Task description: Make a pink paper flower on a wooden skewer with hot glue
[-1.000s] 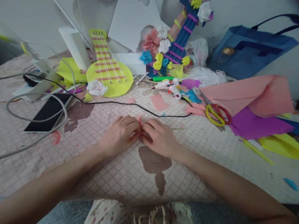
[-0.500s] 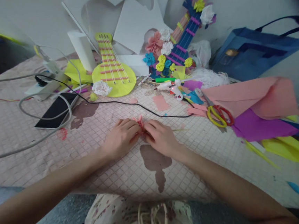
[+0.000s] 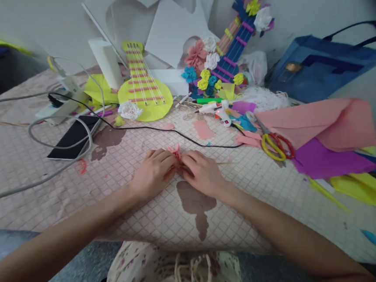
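Note:
A small pink paper flower (image 3: 177, 154) is pinched between my two hands over the middle of the table. My left hand (image 3: 155, 167) closes on its left side, fingers curled together. From the right, my right hand (image 3: 202, 172) grips it with thumb and bent fingers. Most of the flower is hidden by the fingers; only pink tips show above them. A thin stick (image 3: 224, 163) pokes out to the right of my right hand. Beyond the hands lies a flat pink paper piece (image 3: 203, 129).
A white glue gun (image 3: 216, 108) with a lit red spot lies behind; its black cable (image 3: 147, 128) crosses the table. Scissors (image 3: 277, 146) rest right beside pink paper (image 3: 331, 122). A yellow paper guitar (image 3: 144, 96) and a blue one (image 3: 230, 62) lean behind. A phone (image 3: 72, 140) lies left.
The hands stay together on the pink flower, with hardly any finger movement. The whole view has shifted slightly.

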Motion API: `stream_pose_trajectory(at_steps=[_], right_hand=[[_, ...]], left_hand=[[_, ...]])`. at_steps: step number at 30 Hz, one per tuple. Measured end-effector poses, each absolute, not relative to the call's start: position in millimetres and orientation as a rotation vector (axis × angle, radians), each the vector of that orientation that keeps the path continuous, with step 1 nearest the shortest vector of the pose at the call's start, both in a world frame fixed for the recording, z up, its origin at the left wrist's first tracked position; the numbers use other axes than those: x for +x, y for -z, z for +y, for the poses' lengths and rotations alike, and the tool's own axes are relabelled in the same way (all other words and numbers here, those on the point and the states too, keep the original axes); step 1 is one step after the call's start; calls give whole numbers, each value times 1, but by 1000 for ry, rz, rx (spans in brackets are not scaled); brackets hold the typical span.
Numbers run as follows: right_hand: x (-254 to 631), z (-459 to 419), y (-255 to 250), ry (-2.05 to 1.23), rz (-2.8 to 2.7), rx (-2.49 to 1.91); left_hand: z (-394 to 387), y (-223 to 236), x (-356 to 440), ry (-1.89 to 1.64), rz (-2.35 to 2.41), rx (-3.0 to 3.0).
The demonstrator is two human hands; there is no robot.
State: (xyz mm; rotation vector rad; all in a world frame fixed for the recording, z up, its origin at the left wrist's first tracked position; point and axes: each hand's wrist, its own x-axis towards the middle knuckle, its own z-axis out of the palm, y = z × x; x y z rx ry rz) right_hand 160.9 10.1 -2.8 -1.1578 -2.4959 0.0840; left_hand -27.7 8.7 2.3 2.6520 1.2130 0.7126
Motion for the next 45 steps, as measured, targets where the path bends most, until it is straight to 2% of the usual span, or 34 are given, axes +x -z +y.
stream_pose_trajectory(at_steps=[45], right_hand=[[164, 10, 5, 42, -2516, -1133]], left_hand=[[6, 0, -25, -668, 1274, 2787]])
